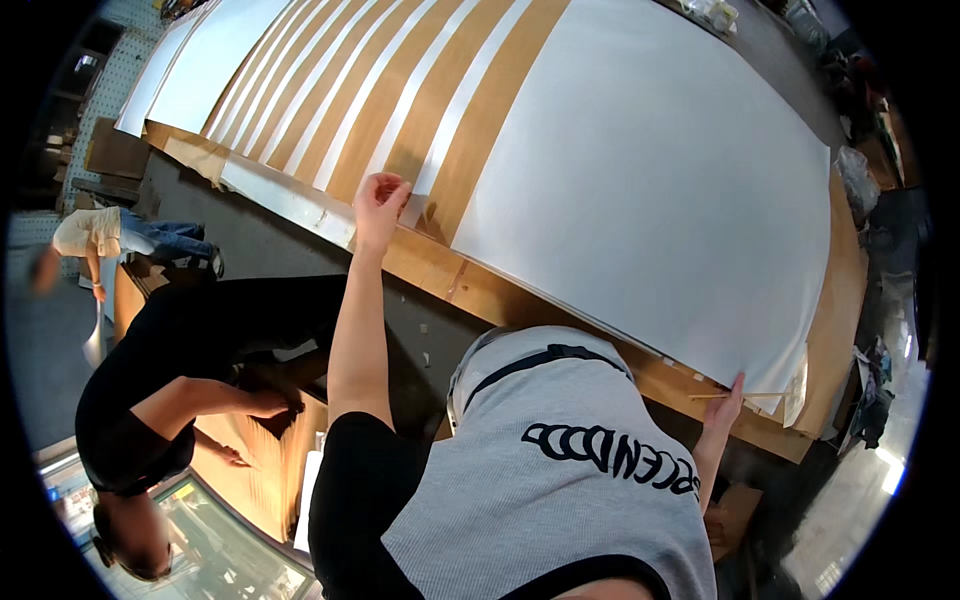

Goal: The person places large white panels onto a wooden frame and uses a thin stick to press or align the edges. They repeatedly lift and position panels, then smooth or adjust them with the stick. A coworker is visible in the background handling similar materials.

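A large white sheet covers the right part of a long table, its near edge running along the tabletop. To its left, brown strips alternate with white ones. My left hand is raised over the strips' near ends, its fingers curled and thumb drawn in; whether something small is pinched there is hidden. At the sheet's near right corner, my right hand touches the edge with a fingertip. A thin wooden stick lies across that hand, gripped in its fingers.
The brown table edge runs close in front of me. On my left a person in black bends over a stack of brown sheets. Farther back stands another person. Plastic wrap lies beyond the table's right end.
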